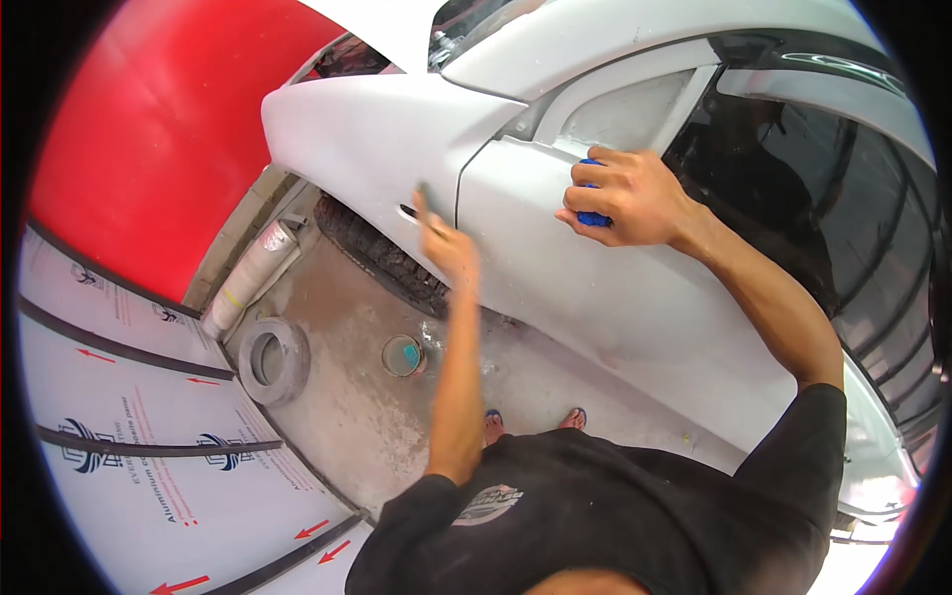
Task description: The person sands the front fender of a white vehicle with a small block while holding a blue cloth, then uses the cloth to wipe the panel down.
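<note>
My right hand [627, 198] is wrapped round a blue object [593, 205] just above the pale car door [555, 258], below the window corner. My left hand [448, 250] is blurred by motion beside the front fender [367, 139], near its small dark slot [408, 211]. A small greyish piece [422, 188] shows at the left fingertips, too smeared to name. The seam between fender and door runs between my two hands.
Below the fender is a dark tyre [377, 258]. A round container [403, 355] with something teal inside stands on the wet floor, near a loose grey tyre [274, 361]. A wrapped roll [250, 278] leans by printed panels [129, 397].
</note>
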`<control>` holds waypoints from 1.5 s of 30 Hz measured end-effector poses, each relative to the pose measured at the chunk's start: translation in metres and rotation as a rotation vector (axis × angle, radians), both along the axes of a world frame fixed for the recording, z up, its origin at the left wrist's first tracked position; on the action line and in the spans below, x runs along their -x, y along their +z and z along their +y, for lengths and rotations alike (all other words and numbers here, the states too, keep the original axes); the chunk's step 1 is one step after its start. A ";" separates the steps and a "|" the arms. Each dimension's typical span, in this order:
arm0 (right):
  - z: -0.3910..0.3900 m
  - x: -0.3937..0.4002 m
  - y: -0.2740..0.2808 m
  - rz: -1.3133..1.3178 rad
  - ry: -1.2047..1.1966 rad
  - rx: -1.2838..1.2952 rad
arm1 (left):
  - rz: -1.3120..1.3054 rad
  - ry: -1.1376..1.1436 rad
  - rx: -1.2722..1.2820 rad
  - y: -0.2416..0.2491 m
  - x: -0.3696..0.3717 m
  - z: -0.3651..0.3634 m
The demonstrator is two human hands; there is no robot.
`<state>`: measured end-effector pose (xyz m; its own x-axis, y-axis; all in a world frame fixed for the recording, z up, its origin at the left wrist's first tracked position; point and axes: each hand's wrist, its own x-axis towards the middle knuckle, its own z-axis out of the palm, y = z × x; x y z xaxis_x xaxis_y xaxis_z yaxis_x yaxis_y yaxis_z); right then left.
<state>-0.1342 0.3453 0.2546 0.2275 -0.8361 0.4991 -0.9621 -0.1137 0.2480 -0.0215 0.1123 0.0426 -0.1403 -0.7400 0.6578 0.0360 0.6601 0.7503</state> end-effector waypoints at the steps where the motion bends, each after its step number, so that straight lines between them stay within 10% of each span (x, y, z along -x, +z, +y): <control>1: -0.001 0.000 0.000 0.002 0.006 0.009 | 0.026 0.003 -0.033 -0.023 0.007 0.031; 8: -0.003 -0.001 0.004 0.013 0.017 0.015 | 0.031 -0.100 0.334 0.074 0.028 0.004; 13: -0.004 0.000 0.006 0.005 0.009 0.015 | 0.010 -0.159 0.275 -0.049 0.006 0.006; 18: -0.004 -0.003 0.006 0.027 -0.010 -0.006 | -0.020 -0.224 0.337 0.027 0.009 -0.005; 24: -0.004 -0.001 0.007 0.005 -0.003 -0.022 | -0.116 -0.248 0.443 -0.038 -0.012 -0.040; 28: -0.005 -0.003 0.002 0.000 0.002 -0.001 | -0.130 -0.260 0.544 0.043 0.004 -0.023; 33: -0.004 0.000 0.007 0.003 -0.017 -0.037 | -0.103 -0.306 0.472 -0.018 -0.015 -0.034; 37: -0.005 -0.003 0.002 -0.016 -0.004 -0.003 | -0.102 -0.346 0.624 0.064 0.012 -0.004; 45: -0.005 -0.001 0.005 0.004 -0.008 -0.005 | -0.120 -0.369 0.575 0.047 -0.015 -0.028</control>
